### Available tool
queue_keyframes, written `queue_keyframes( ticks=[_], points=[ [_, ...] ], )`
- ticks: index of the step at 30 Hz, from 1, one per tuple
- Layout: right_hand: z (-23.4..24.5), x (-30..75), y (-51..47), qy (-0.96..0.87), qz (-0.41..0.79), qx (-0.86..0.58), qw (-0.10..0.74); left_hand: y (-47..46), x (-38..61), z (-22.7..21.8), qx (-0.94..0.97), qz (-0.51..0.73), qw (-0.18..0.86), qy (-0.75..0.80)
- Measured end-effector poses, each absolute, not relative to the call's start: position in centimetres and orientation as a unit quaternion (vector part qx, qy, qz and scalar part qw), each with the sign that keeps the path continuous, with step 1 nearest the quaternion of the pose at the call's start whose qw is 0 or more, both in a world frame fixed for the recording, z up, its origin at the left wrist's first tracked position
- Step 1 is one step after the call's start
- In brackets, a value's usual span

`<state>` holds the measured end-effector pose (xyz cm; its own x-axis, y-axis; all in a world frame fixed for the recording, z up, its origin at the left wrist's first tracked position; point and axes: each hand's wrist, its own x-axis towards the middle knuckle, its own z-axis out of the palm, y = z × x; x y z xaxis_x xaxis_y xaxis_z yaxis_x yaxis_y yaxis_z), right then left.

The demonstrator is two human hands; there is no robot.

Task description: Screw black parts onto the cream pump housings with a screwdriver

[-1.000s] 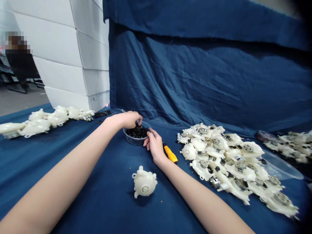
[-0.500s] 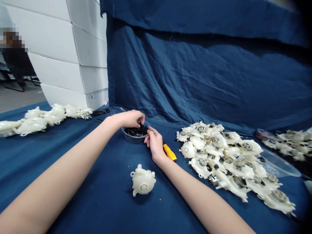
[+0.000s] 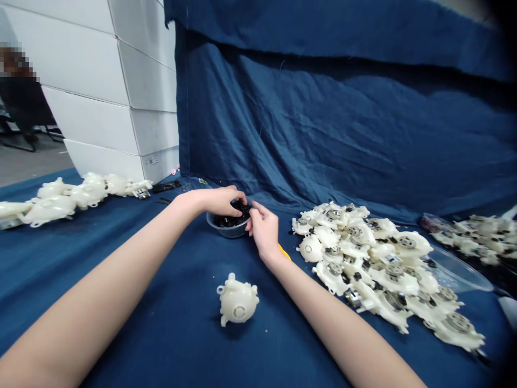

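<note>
A clear plastic bowl full of small black parts stands on the blue cloth. My left hand reaches over its rim, thumb and fingers apart among the black parts; its fingertips are partly hidden. At the bowl's right side, my right hand grips the rim between thumb and fingers. Behind that wrist shows a bit of a yellow handle, mostly covered. Nearer to me, between my forearms, a cream plastic housing with a round slotted face lies alone on the cloth.
Many cream housings with metal motors are heaped on the right, beside a clear lid-like tray. More housings lie in a row at left. White boxes are stacked behind them. A blue curtain hangs at the back.
The bowl and my right hand have shifted slightly right, covering most of the yellow handle. My left hand has moved right and lower over the black parts, its fingers spreading.
</note>
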<state>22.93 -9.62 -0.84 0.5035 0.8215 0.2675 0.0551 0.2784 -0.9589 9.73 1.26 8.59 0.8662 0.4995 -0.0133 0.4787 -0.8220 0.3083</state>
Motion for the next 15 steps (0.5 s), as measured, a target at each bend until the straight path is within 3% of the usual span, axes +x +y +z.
queue_keyframes(
  ticks=[8, 15],
  points=[
    [0.2, 25.2, -8.8, -0.409, 0.238, -0.517, 0.713, -0.4, 12.6, 4.8, 0.876, 0.185, 0.238, 0.376],
    [-0.1, 23.6, -9.1, -0.363, 0.381, -0.45, 0.722, -1.2, 12.3, 2.7, 0.774, 0.322, 0.335, 0.43]
  ],
)
